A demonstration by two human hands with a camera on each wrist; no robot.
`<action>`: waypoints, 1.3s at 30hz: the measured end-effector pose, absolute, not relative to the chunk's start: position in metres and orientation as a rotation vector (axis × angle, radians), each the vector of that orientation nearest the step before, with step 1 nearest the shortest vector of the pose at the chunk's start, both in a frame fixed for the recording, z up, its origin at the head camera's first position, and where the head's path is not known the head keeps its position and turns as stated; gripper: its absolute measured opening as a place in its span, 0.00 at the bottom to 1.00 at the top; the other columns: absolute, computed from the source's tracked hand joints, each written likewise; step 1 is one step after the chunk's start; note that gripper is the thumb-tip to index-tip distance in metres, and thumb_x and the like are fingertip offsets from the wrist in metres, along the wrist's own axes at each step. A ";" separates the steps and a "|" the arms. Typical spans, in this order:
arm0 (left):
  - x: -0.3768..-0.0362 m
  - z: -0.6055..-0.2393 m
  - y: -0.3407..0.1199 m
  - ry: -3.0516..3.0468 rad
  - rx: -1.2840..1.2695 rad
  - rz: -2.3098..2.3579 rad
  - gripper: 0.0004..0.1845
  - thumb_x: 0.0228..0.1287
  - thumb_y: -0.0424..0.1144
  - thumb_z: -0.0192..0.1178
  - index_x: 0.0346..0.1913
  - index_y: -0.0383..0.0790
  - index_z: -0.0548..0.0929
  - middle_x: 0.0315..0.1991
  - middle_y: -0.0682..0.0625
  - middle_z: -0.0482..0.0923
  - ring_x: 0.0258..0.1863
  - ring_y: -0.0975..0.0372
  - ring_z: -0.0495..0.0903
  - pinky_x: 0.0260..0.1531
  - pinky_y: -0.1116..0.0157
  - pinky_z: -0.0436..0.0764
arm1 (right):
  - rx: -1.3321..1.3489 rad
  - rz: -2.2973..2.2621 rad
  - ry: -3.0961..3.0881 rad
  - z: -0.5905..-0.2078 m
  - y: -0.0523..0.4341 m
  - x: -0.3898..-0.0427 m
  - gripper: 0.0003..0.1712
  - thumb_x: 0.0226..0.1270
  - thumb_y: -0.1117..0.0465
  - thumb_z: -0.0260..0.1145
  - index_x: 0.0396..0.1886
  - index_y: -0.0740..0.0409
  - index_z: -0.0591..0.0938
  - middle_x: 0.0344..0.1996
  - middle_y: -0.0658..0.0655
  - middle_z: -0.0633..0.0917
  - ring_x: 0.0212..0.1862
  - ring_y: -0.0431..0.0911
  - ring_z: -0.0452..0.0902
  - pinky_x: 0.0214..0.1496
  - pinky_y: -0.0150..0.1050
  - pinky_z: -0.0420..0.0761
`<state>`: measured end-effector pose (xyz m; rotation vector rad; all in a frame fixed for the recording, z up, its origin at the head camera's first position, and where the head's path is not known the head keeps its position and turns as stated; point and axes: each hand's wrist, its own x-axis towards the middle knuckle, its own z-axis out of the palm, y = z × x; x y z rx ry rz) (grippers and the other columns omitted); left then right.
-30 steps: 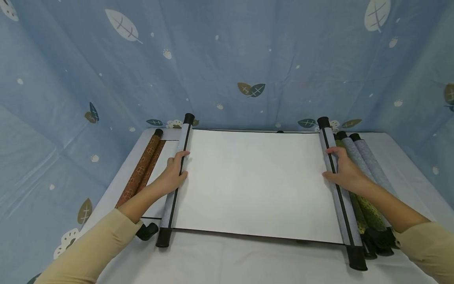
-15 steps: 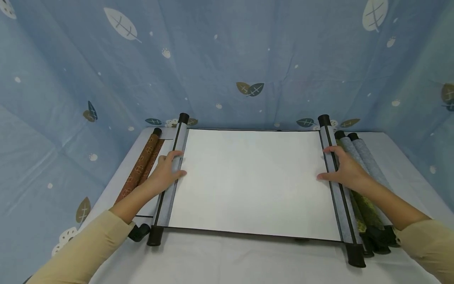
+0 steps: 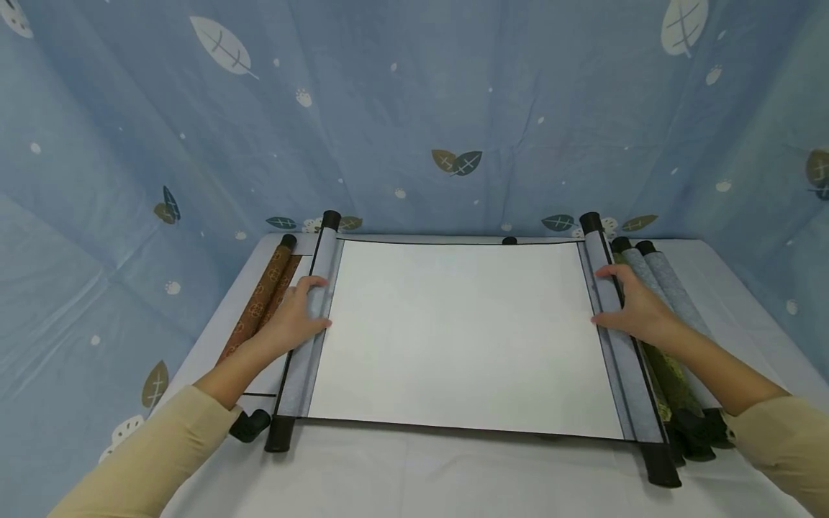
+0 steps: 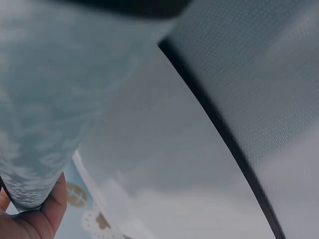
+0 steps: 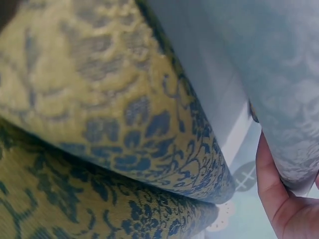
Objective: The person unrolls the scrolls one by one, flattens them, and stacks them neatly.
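On the table (image 3: pixel 453 467), a scroll (image 3: pixel 463 334) lies unrolled. At nine o'clock the left hand (image 3: pixel 294 316) curls round one roller (image 3: pixel 304 345); at three the right hand (image 3: pixel 631 306) grips the other roller (image 3: pixel 615 338). The paper looks light and easily creased, so the stiff rollers seem the best hold.

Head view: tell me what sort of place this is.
Probably a makeshift tabletop recording booth, not a lived-in room. A leaf-printed blue cloth backdrop wraps three sides of a white-covered table. On it lies an unrolled blank hanging scroll, with more rolled scrolls stacked beside it.
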<state>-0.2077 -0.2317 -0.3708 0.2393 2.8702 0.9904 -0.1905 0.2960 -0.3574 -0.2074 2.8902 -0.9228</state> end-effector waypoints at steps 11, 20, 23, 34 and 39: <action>-0.203 -0.364 -0.242 2.871 0.275 0.920 0.35 0.59 0.28 0.58 0.68 0.34 0.55 0.60 0.24 0.58 0.53 0.38 0.65 0.44 0.45 0.70 | -0.192 -0.908 2.893 -0.357 0.302 -0.190 0.40 0.64 0.63 0.61 0.70 0.65 0.51 0.65 0.81 0.54 0.56 0.71 0.62 0.45 0.60 0.69; -0.204 -0.363 -0.249 2.856 0.293 0.811 0.30 0.63 0.31 0.56 0.68 0.36 0.62 0.59 0.20 0.54 0.44 0.39 0.71 0.32 0.53 0.74 | -0.246 -0.856 2.911 -0.357 0.302 -0.189 0.35 0.66 0.64 0.58 0.69 0.64 0.56 0.63 0.81 0.59 0.30 0.54 0.69 0.32 0.46 0.66; -0.205 -0.363 -0.251 2.842 0.293 0.810 0.28 0.63 0.30 0.54 0.67 0.37 0.64 0.59 0.20 0.53 0.37 0.44 0.72 0.27 0.58 0.72 | -0.240 -0.875 2.906 -0.357 0.301 -0.189 0.35 0.65 0.65 0.59 0.69 0.63 0.57 0.62 0.80 0.60 0.26 0.53 0.68 0.30 0.45 0.67; -0.211 -0.364 -0.255 2.851 0.214 0.803 0.32 0.60 0.36 0.64 0.67 0.37 0.66 0.62 0.20 0.51 0.55 0.30 0.64 0.41 0.40 0.73 | -0.173 -0.883 2.907 -0.357 0.298 -0.192 0.45 0.58 0.53 0.70 0.68 0.62 0.58 0.67 0.79 0.54 0.62 0.76 0.52 0.52 0.68 0.62; -0.217 -0.361 -0.262 2.853 0.241 0.824 0.31 0.60 0.32 0.63 0.66 0.36 0.66 0.64 0.21 0.54 0.60 0.32 0.60 0.45 0.39 0.71 | -0.185 -0.909 2.906 -0.357 0.295 -0.194 0.46 0.58 0.54 0.70 0.68 0.64 0.55 0.66 0.79 0.54 0.62 0.76 0.53 0.51 0.67 0.63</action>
